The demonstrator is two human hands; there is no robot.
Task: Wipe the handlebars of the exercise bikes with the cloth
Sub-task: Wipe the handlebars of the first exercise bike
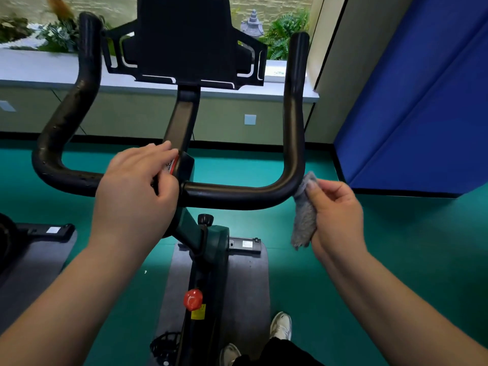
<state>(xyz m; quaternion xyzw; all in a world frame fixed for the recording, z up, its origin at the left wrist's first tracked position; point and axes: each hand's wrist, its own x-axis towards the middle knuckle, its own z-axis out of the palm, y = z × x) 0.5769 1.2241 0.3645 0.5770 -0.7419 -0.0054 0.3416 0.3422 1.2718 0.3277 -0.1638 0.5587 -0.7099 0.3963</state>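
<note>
One black handlebar [237,194], two upright horns. Right hand [336,215] grips one grey cloth [303,220], its top touching the bar's right bend. Left hand [137,191] curls round the bar beside the centre stem. Two shoes [281,326] on the floor.

Both forearms are bare, no sleeves, no watch or rings showing on the left hand [137,191] or the right hand [336,215]. Down at six o'clock, dark trousers [274,352], and a pair of white sneakers [281,326] with grey panels at the bottom edge.
</note>
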